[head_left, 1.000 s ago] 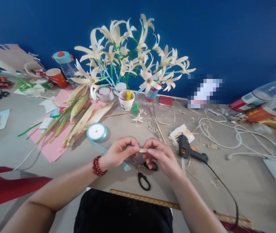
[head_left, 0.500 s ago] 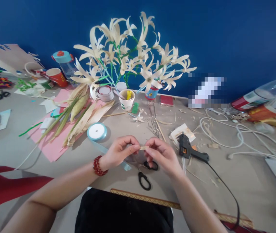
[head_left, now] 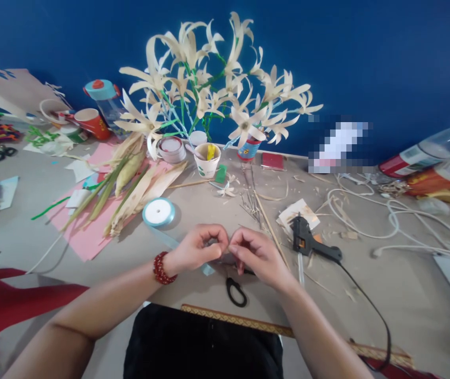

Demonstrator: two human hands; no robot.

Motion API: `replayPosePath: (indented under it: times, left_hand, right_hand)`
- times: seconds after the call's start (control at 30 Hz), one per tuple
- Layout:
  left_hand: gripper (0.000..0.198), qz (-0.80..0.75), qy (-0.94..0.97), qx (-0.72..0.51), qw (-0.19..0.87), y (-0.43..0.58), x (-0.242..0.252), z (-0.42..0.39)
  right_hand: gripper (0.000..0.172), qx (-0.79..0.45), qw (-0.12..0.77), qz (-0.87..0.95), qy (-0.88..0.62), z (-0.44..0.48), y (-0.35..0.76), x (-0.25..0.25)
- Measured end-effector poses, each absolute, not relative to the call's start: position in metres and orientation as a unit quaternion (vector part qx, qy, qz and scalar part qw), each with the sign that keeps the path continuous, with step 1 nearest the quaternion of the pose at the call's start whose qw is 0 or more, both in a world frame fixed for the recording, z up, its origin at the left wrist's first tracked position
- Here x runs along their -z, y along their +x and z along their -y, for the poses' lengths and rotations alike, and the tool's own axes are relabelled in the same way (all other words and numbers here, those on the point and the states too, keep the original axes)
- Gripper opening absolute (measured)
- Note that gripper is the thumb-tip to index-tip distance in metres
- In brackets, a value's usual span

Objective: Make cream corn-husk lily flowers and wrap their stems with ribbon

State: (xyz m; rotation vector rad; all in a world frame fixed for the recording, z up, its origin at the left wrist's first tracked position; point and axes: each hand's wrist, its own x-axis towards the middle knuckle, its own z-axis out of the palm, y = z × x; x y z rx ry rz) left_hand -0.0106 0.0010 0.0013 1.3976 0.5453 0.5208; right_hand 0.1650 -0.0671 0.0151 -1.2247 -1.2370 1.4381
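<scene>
My left hand [head_left: 205, 247], below a red beaded bracelet [head_left: 163, 268], is closed with thumb and forefinger pinched. My right hand [head_left: 256, 255] pinches just beside it, the fingertips almost meeting. Between them is a small pale husk strip, now nearly all hidden by the fingers. Scissors with black handles [head_left: 236, 292] lie on the table under my hands, their blades mostly covered. A light blue ribbon spool [head_left: 158, 212] sits to the left, its loose ribbon running beneath my left hand.
A black hot glue gun [head_left: 314, 245] lies to the right, its cord trailing forward. Corn husks [head_left: 138, 197] rest on pink paper [head_left: 77, 237] at left. Husk flowers [head_left: 244, 123] stand at the back around a paper cup [head_left: 207, 164]. White cable [head_left: 391, 218] loops at right.
My fingertips have drawn closer together, and the pale strip that showed between them is now mostly hidden. My right hand covers more of the scissors.
</scene>
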Motion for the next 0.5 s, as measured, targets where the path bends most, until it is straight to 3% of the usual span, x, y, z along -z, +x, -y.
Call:
replayPosePath:
  times: [0.1, 0.27, 0.5]
  left_hand:
    - [0.026, -0.214, 0.552, -0.218, 0.775, -0.012, 0.001, -0.001]
    - [0.026, -0.215, 0.522, -0.273, 0.779, -0.013, 0.001, -0.003]
    - [0.025, -0.224, 0.573, -0.237, 0.752, -0.013, -0.005, 0.003]
  right_hand:
    - [0.02, -0.626, 0.455, 0.45, -0.447, 0.068, 0.169, -0.011]
    - [0.022, -0.604, 0.545, 0.399, -0.424, 0.068, 0.179, -0.006]
    - [0.022, -0.54, 0.467, 0.503, -0.487, 0.068, 0.166, -0.02]
